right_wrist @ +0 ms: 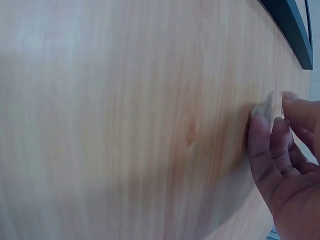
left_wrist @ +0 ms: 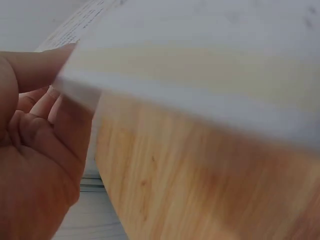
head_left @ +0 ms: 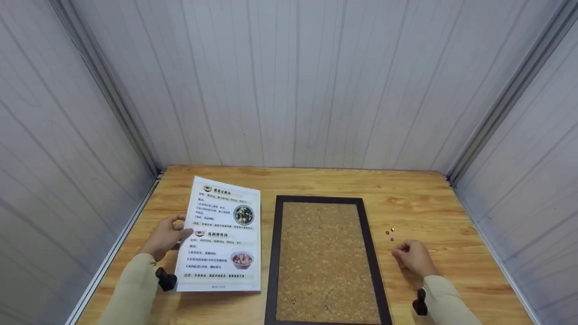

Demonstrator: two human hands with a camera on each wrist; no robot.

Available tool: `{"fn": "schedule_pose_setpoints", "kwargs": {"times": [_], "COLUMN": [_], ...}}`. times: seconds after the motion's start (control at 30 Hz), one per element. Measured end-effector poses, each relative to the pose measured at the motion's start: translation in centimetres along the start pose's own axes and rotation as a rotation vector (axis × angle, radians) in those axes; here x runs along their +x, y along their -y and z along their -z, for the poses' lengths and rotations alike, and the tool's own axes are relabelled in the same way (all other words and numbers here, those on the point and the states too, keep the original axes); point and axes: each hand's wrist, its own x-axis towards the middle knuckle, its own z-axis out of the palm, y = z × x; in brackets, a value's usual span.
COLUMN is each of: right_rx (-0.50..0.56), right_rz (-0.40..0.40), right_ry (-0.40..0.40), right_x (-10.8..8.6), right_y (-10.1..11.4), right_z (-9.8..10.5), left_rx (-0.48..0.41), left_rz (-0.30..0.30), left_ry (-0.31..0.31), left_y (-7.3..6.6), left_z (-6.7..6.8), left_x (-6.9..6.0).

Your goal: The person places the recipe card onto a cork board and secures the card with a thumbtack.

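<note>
While the left hand (head_left: 165,235) pinched the printed paper (head_left: 216,243), the right hand (head_left: 414,257) curled near small pieces (head_left: 392,239). Whether it held anything was unclear.

Wooden table (head_left: 420,212) bearing framed corkboard (head_left: 326,262), tiny pieces (head_left: 392,239).

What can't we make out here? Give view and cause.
Small pieces, exact type: head view, too small.
Printed sheet, finest text: head view, too small; left wrist view, blurred.
Left hand, fingertips: head view, partly hidden behind the sheet.
Right hand, whether it pinches anything: head view, too small; right wrist view, fingertips unclear.
Cork board, near border: head view, cut by bottom edge.
</note>
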Motion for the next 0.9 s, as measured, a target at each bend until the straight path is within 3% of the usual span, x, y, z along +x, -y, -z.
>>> {"fn": "schedule_pose_setpoints", "kwargs": {"times": [0.13, 0.3, 0.43, 0.57, 0.7, 0.9], "right_rx": [-0.007, 0.019, 0.040, 0.054, 0.054, 0.051], "right_rz": [0.023, 0.007, -0.005, -0.025, -0.040, -0.080], "right_ry": [-0.012, -0.014, -0.011, -0.004, 0.011, 0.024], "right_x": [-0.2, -0.5, -0.5, -0.3, -0.2, -0.3], "right_y": [0.1, 0.1, 0.2, 0.1, 0.1, 0.1], "right_z": [-0.2, -0.4, -0.5, -0.6, -0.6, -0.6], "left_rx": [-0.093, -0.176, -0.238, -0.288, -0.283, -0.295], "left_rz": [-0.028, -0.026, -0.033, -0.044, -0.057, -0.039], "left_ry": [0.011, 0.039, 0.068, 0.101, 0.146, 0.222], "left_y": [-0.8, -1.0, -0.6, -0.2, 0.6, 1.1], "left_z": [-0.1, -2.1, -5.0, -8.9, -12.4, -16.4], "left_x": [-0.5, -0.6, -0.4, 0.3, 0.8, 1.6]}}
